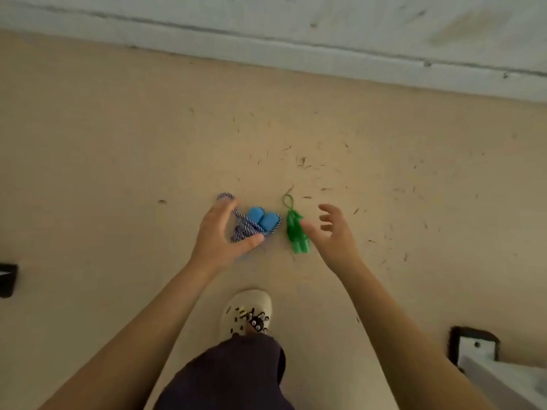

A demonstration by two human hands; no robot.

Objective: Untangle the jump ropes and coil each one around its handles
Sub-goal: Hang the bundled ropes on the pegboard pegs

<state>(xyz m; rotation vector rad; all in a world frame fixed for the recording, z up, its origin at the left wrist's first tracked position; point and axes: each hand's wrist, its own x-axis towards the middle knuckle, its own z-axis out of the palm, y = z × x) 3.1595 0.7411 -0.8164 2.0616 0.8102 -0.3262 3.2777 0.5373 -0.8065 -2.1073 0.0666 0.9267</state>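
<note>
Resting on floor (118, 173): blue rope bundle (254, 224), green rope bundle (296, 232), both coiled.
Your left hand (220, 235) grip spread beside blue; right hand (333, 232) grip apart, empty.

A single head-worn camera looks steeply down from standing height (wide-angle, so edges bend) at the beige dusty floor (118, 143), pale wall base far ahead.

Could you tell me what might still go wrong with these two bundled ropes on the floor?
The blue-and-white twisted rope wound on blue foam handles has a loose loop by the left hand; it may unwind once let go. The green plastic rope bundle also trails a free loop. The right hand hovers open beside it and could knock it.
</note>
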